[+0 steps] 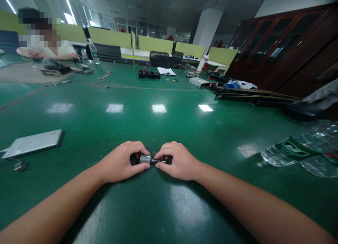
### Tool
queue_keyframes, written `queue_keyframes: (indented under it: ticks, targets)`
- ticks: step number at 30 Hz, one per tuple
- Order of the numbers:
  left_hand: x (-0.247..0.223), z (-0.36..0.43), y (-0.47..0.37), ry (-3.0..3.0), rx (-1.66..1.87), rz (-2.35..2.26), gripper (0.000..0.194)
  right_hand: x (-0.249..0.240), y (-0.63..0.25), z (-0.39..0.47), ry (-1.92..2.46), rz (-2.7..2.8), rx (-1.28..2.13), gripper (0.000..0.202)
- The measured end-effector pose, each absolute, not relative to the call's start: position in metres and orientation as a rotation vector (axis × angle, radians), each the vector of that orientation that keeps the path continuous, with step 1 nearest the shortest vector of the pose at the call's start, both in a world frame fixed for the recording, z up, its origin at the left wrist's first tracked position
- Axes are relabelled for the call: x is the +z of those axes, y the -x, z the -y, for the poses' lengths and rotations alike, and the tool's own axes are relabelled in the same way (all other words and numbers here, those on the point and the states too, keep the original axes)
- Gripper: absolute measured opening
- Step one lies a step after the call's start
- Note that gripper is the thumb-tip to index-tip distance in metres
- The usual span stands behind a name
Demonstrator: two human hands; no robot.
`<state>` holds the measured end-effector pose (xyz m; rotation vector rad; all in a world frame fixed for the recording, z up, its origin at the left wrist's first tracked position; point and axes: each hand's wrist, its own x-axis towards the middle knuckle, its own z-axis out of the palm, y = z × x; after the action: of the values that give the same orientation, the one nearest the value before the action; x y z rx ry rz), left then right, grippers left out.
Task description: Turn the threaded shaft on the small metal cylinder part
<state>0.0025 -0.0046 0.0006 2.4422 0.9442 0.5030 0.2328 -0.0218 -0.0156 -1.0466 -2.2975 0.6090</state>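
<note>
A small silver metal cylinder (145,159) lies sideways low over the green table (148,124), pinched between the thumb and fingers of my left hand (124,162). From its right end runs a thin dark ridged shaft (153,161). Thumb and fingertips of my right hand (179,161) are closed around this shaft, whose narrow tip shows inside the curl of the fingers. Both hands are close together near the middle of the view, fingertips almost touching. Whether the cylinder and shaft are one piece or two joined parts, I cannot tell.
A white flat device (34,143) with a cable lies at left. Clear plastic bottles (295,151) lie at right. Farther back are a black tray (149,74), papers (166,71), a silver box (198,82) and long dark parts (245,96). A person (47,43) sits at the far left.
</note>
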Motion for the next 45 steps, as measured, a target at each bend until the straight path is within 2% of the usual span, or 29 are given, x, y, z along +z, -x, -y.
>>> queue_keyframes:
  ticks: [17, 27, 45]
  targets:
    - [0.0000, 0.0031, 0.0026, -2.418, 0.562, -0.971, 0.014, -0.0117, -0.2350, 0.0214, 1.180, 2.259, 0.579, 0.007]
    - [0.0013, -0.0007, 0.0060, -2.424, 0.594, -1.076, 0.014, -0.0180, -0.2414, 0.0158, 1.436, 2.132, 0.488, 0.010]
    - [-0.0022, -0.0011, 0.0062, -2.423, 0.613, -1.027, 0.017, -0.0182, -0.2375, 0.0171, 1.271, 2.178, 0.575, 0.012]
